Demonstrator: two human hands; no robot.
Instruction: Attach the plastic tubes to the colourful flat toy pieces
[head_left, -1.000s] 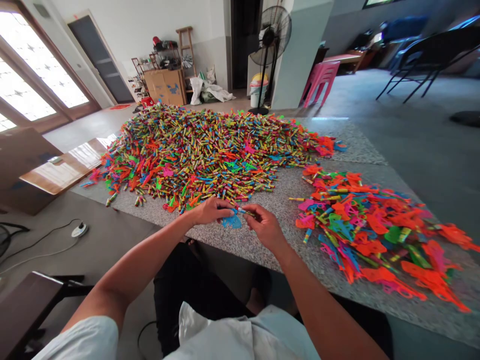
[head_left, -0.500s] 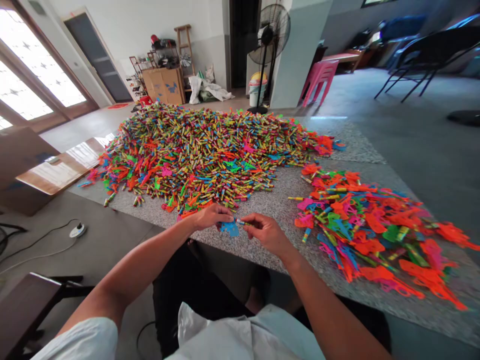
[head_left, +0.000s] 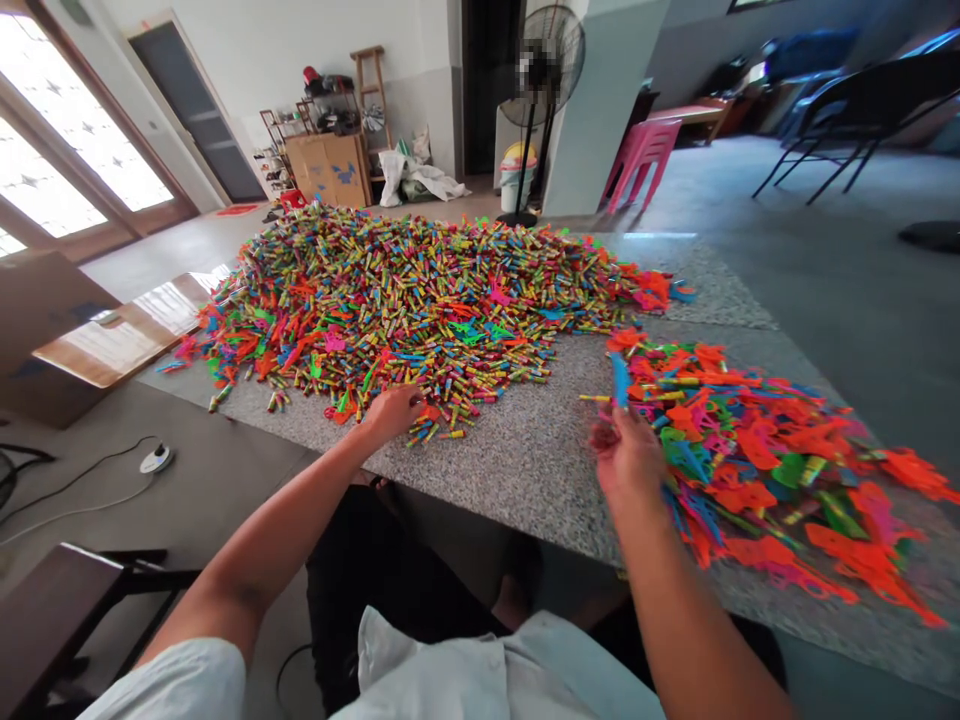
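My left hand [head_left: 394,412] is at the front edge of the big pile of small printed tubes [head_left: 420,270]. Its fingers are curled together beside an orange plastic piece [head_left: 429,411]; what lies between them is hidden. My right hand [head_left: 631,455], slightly blurred, is at the left edge of a smaller heap of plastic toy guns [head_left: 754,440]. A flat blue plastic piece [head_left: 620,380] sticks up from its closed fingers. One yellow tube [head_left: 595,399] lies just left of that piece.
The piles lie on a speckled grey stone table [head_left: 517,470]. A standing fan [head_left: 531,150] and pink stools [head_left: 645,160] are behind it. A dark bench [head_left: 56,620] stands at the lower left, near a power socket with cables [head_left: 156,458].
Both hands were together at the table's front with a blue piece and a tube. My right hand has moved right with the blue piece; my left has moved to the big pile's edge.
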